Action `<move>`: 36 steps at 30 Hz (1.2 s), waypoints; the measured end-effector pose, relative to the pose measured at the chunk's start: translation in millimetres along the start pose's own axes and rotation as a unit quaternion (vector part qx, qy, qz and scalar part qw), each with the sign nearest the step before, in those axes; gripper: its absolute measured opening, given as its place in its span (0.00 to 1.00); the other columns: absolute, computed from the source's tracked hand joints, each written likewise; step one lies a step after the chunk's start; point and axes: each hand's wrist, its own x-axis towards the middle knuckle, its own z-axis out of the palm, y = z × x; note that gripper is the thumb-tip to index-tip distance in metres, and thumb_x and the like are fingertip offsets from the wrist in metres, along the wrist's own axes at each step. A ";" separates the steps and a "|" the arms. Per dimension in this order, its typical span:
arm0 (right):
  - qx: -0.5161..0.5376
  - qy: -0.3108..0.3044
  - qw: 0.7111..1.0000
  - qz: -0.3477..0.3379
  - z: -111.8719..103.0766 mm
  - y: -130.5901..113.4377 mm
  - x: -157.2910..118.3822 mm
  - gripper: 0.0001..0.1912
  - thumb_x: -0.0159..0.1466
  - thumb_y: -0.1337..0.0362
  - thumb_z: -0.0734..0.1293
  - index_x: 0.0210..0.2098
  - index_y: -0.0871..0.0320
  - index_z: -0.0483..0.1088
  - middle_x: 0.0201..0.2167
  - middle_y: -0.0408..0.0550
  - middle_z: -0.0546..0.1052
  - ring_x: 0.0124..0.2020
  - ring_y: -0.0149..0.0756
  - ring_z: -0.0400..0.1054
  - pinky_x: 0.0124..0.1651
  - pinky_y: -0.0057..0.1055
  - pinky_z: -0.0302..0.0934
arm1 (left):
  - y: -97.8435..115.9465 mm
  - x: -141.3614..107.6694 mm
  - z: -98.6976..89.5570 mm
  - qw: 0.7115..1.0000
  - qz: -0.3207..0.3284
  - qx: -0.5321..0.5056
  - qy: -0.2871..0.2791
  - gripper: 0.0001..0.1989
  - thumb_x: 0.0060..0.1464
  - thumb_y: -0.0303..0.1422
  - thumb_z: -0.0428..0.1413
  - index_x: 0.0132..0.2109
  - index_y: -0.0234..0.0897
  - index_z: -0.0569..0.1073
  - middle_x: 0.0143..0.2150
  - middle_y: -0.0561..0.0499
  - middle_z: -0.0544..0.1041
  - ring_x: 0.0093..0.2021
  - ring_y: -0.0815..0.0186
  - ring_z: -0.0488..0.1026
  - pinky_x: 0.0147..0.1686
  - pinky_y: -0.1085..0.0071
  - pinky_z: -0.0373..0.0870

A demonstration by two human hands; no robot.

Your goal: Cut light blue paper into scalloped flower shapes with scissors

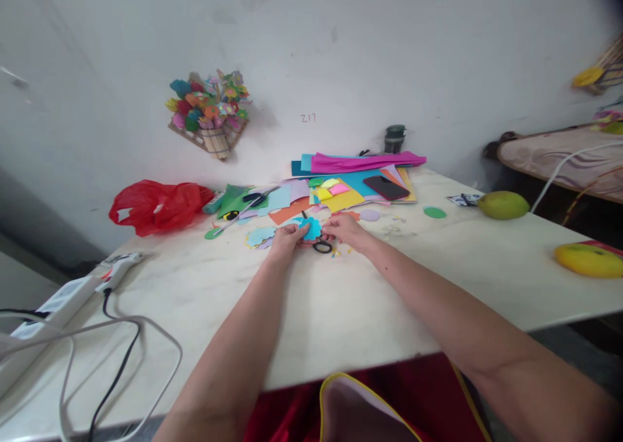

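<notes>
My left hand [291,237] pinches a bright blue paper flower [310,228] with a scalloped edge, its thumb lying on the face. At the flower's right edge is my right hand [342,228], its fingers pinched together; what lies between them is too small to make out. Under the hands, the black loop handle [322,248] of a pair of scissors shows on the table, its other parts mostly hidden. Light blue scalloped paper pieces [260,237] lie left of my left hand. Yellow paper scraps [335,253] are scattered below my right hand.
Coloured paper sheets [280,198], another pair of scissors [256,199] and a phone [386,187] cover the table's back. A red plastic bag [158,205] sits left, mangoes [503,205] right. A power strip [61,302] with cables [141,325] lies front left.
</notes>
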 end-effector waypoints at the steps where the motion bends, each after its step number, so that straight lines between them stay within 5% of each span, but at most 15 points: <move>1: 0.014 -0.005 1.000 0.000 -0.8 1.4 0.8 0.06 0.55 0.71 0.66 0.22 0.62 0.71 0.20 0.44 0.75 0.19 0.25 0.64 0.18 0.20 0.52 | 0.1 -0.1 0.0 1.000 0.000 -0.001 0.002 0.20 0.35 0.44 0.67 0.26 0.33 0.70 0.26 0.48 0.78 0.26 0.64 0.75 0.29 0.69 0.72; 23: 0.078 -0.078 0.994 -0.023 -5.4 15.7 6.7 0.09 0.55 0.61 0.69 0.28 0.62 0.74 0.28 0.48 0.78 0.25 0.28 0.69 0.17 0.20 0.53 | -0.2 0.9 -0.3 1.000 -0.014 -0.021 0.014 0.19 0.35 0.41 0.67 0.26 0.33 0.69 0.26 0.47 0.78 0.28 0.61 0.77 0.27 0.69 0.72; 36: 0.074 -0.081 0.994 -0.005 -5.2 13.8 4.8 0.05 0.57 0.66 0.68 0.29 0.63 0.75 0.29 0.49 0.79 0.23 0.27 0.69 0.17 0.18 0.53 | 0.5 0.7 -0.2 1.000 -0.016 -0.023 0.014 0.19 0.34 0.42 0.67 0.26 0.33 0.70 0.26 0.48 0.78 0.29 0.61 0.77 0.27 0.70 0.72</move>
